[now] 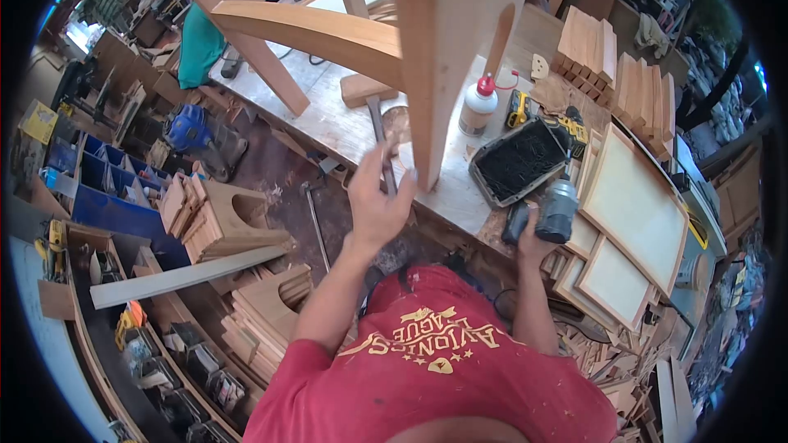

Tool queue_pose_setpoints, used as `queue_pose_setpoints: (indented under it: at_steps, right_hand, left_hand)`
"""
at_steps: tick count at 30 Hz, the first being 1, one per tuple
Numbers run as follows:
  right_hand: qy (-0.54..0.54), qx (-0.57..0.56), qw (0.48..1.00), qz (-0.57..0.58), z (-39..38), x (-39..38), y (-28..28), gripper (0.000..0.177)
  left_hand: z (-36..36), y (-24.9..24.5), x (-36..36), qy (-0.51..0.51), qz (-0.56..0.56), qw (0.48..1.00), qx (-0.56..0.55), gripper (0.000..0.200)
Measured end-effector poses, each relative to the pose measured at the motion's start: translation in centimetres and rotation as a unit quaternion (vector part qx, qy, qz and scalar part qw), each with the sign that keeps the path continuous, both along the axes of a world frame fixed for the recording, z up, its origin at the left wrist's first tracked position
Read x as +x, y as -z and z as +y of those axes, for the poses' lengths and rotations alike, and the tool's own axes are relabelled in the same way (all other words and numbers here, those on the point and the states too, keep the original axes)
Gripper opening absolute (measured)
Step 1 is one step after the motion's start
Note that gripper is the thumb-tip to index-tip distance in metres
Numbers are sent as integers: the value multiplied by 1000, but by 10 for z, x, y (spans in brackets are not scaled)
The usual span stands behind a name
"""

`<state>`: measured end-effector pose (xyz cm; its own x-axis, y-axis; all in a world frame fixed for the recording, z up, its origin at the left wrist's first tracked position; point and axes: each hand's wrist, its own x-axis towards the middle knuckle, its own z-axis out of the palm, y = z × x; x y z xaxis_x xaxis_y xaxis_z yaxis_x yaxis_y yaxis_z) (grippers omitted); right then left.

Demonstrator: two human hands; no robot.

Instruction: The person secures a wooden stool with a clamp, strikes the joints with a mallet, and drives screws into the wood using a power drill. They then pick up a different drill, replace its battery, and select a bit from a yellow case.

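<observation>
My right hand [532,239] is wrapped round the grip of a cordless drill [560,212], its bit pointing up beside the tray. A black tray [484,182] full of dark screws [525,156] lies just behind the drill. My left hand [379,203] is raised at the bench edge with its fingers apart, overlapping the handle of a wooden mallet [368,89]. Right of that hand stands the leg [427,115] of a wooden furniture frame, which also has a curved rail [316,37]. A white glue bottle [478,107] with a red cap is upright on the workbench [336,127].
Yellow-and-black power tools [519,108] and stacked wooden blocks [587,49] are at the right. Framed panels [636,201] lean beside the bench. On the left are cut wooden parts [222,217], blue bins [115,197] and a blue shop vacuum [201,135]. A long metal clamp [316,226] stands below the bench.
</observation>
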<state>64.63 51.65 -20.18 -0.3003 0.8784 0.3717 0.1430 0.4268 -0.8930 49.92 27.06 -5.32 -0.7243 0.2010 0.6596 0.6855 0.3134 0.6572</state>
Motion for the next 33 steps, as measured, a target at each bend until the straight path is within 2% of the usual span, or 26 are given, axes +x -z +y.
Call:
queue_pose_setpoints:
  at_steps: [1,4,6,8,9,12,13,15,16,17,18,19,20,21,22,23,25,28,30,32,33]
  right_hand:
    - [18,54,998,-3,8,-4,8,47]
    - [24,41,999,9,11,-8,21,40]
    - [21,24,998,56,6,-11,25,39]
    - [52,8,995,91,-11,-15,16,41]
    - [59,-46,997,13,-20,-10,7,51]
    - [155,9,982,-105,-71,-2,-19,68]
    - [183,107,970,-117,-92,0,-23,68]
    - [160,156,960,-166,-141,12,-23,65]
    - [67,167,974,-138,-169,10,-31,59]
    - [-57,-8,992,-108,-191,6,-25,52]
    - [-151,54,970,-184,-204,-2,-12,48]
    - [-228,166,935,-216,-224,-21,-31,48]
    - [-265,187,918,-227,-236,-42,-32,49]
    - [-306,172,914,-204,-244,-62,-29,53]
    - [-332,185,904,-195,-251,-84,-37,56]
    - [-344,212,895,-189,-256,-105,-45,57]
    - [-272,267,894,-237,-255,-151,-27,61]
    - [-181,227,880,-375,-237,-200,2,65]
    - [-212,168,859,-434,-222,-209,-2,59]
    - [-234,137,856,-440,-219,-215,-1,50]
    - [-257,121,857,-431,-218,-217,-6,45]
  left_hand:
    - [-16,16,5,19,-49,998,16,23]
    - [-69,63,18,37,-152,985,66,10]
    - [-107,88,26,21,-245,966,78,11]
    - [-146,114,26,2,-313,949,29,16]
    - [-163,124,23,-8,-347,938,1,19]
    - [-195,125,9,-30,-331,943,-21,25]
    - [-205,129,1,-31,-302,953,-23,26]
    - [-226,149,-15,-40,-289,956,-7,22]
    - [-232,154,-21,-51,-284,957,4,21]
    - [-229,133,-21,-52,-332,941,44,20]
    - [-229,132,-25,-41,-350,934,58,22]
    - [-229,131,-28,-30,-367,927,71,25]
    - [-231,130,-29,-18,-384,920,84,28]
    - [-234,129,-31,-5,-364,931,25,28]
    - [-233,127,-33,2,-350,936,40,27]
    - [-230,124,-31,8,-337,940,53,27]
    - [-226,115,-25,26,-304,948,90,26]
    - [-240,106,-10,-23,-405,912,61,28]
    - [-249,111,-1,-42,-414,902,116,37]
    - [-275,141,1,-58,-388,918,65,44]
    - [-278,146,4,-53,-390,916,76,45]
